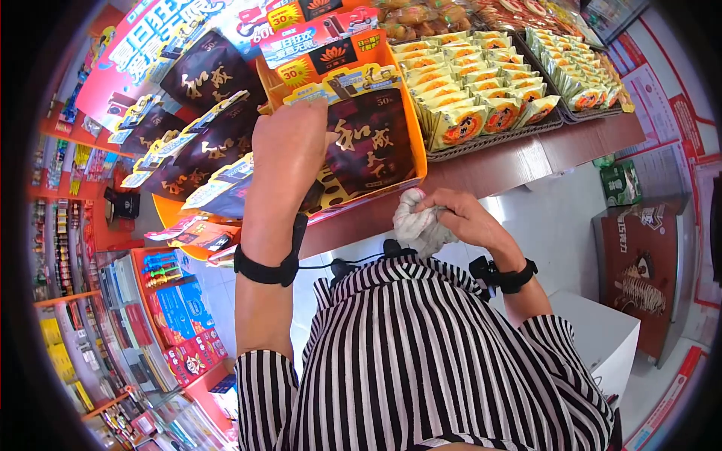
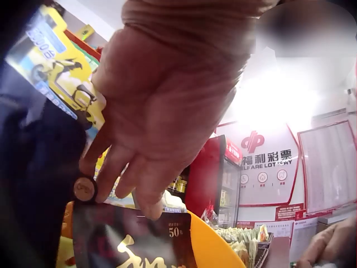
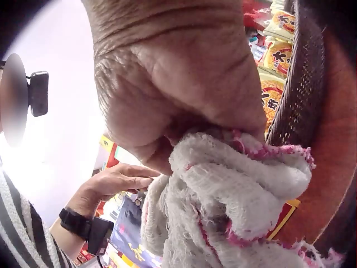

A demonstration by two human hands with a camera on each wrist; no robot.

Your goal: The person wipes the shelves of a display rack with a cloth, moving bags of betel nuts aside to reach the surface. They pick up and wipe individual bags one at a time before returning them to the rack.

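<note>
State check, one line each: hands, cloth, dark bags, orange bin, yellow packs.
left hand: fingers straight, touching the top of one of the dark bags.
right hand: grips the cloth.
cloth: bunched in the fist.
dark bags: standing in rows, leaning back.
orange bin: full of bags.
yellow packs: lined up in a mesh tray.

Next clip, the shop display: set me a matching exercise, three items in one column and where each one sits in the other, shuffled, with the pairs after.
Things:
1. white knitted cloth with pink edging
2. dark purple snack bags with gold writing
3. yellow wrapped packets

Places:
A. in rows in the dark mesh tray
B. bunched in the right hand
C. in the orange display tray, touched by the left hand

Pairs: 1-B, 2-C, 3-A.
</note>
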